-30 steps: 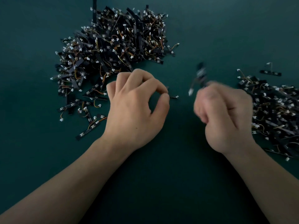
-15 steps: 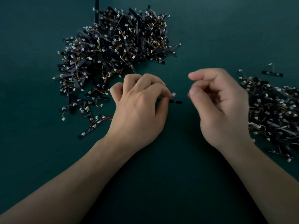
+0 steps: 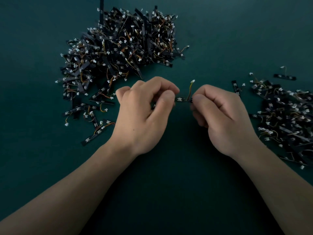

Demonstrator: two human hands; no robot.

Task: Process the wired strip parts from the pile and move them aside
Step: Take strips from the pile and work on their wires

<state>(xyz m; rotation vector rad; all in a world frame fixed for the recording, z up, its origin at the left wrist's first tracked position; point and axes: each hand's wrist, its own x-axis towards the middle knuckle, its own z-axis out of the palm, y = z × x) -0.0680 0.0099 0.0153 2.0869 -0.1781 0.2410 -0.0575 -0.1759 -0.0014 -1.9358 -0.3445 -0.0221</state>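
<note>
Top left, pile [image 3: 118,48]: big tangle of black strips w/ wires + white plugs. Looks same as 1 s ago, still large, so lots to go.
Strays [image 3: 97,134]: few loose strips on mat [image 3: 169,192] btw pile and my L wrist, untouched.
L hand [image 3: 144,114]: thumb + forefinger pinch strip's L end, other fingers curled in. Same pinch as 0.5 s ago.
Strip [image 3: 182,99]: the part in work. Lies level across gap btw both hands, mid-mat, just below pile's near edge. Can't tell if it touches mat.
Wire [image 3: 191,89]: stands up from strip's R part, white plug [image 3: 192,81] on top.
R hand [image 3: 225,119]: 1 s ago blurred, swinging another strip toward R side. 0.5 s ago empty, fingers loose, heading back. Now thumb + forefinger pinch strip's R end by wire root, rest curled under.
Meaning: I read it as prev part gone aside and new cycle begun. Two-hand hold means processing of this one is abt to start. Bend, snap or pull, I can't tell.
Lone strip [image 3: 235,88]: just L of heap. Can't tell if it's the one just sent over.
R heap [image 3: 284,116]: moved-aside parts, cut off by frame edge, well apart from pile.
</note>
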